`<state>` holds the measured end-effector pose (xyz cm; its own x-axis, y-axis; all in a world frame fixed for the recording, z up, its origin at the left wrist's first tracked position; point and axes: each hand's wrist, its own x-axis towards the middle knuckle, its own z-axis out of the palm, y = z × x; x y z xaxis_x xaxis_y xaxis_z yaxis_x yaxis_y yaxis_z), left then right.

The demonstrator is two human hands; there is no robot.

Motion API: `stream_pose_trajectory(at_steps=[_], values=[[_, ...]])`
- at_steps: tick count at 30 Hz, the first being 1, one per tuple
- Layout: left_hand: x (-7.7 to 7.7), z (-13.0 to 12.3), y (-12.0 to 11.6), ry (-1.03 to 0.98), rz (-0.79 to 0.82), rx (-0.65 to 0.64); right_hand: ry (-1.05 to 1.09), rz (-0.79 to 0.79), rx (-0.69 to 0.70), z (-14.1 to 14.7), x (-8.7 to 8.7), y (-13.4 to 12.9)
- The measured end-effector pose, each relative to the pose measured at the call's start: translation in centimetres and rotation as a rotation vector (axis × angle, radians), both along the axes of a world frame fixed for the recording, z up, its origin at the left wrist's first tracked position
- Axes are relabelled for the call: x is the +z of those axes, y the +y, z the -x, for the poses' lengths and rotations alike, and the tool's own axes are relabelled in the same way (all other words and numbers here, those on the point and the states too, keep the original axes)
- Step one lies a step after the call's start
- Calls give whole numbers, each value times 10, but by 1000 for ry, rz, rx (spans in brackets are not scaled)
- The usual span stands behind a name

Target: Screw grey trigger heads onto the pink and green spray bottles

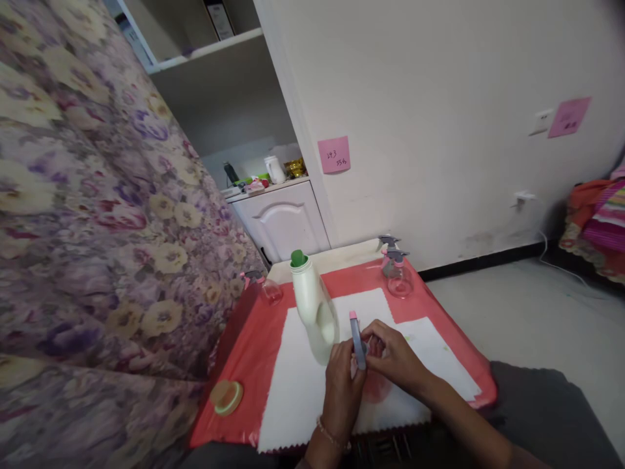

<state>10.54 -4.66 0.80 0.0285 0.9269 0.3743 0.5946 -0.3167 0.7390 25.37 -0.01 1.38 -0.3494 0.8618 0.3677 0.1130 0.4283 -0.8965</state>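
Both hands are on a spray bottle with a grey trigger head (359, 345), a pink nozzle and a clear pinkish body (377, 389) on white cloth. My left hand (340, 384) closes around the neck and head from the left. From the right, my right hand (396, 357) pinches close to the neck; its fingertips are partly hidden. Just beyond my left hand stands a large pale green jug (312, 306), a green piece (298, 258) at its mouth. A round lid-like item with a green rim (228, 397) lies at the table's near left.
Red cloth (244, 378) and white cloth (293, 391) cover the small table. Further spray bottles stand at the back right (400, 283) and back left (272, 292). A floral curtain (146, 273) hangs close on the left; a white cabinet (288, 218) and wall are behind.
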Motion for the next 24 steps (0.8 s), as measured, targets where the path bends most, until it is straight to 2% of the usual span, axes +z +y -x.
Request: stream_pose_trajectory(at_steps=[5, 12, 16, 20, 24], values=[[-4, 1, 1, -43, 38, 39, -37, -58, -35, -1, -2, -3], [-9, 4, -1, -115, 76, 93, -24, -72, 150, -10, 6, 3], [-8, 4, -1, -131, 91, 85, -101, -82, 184, -12, 10, 8], [-7, 3, -1, -141, 96, 80, -171, -56, 71, -5, 5, 1], [-3, 4, -1, -138, 113, 80, -133, -38, -84, 5, -4, -10]])
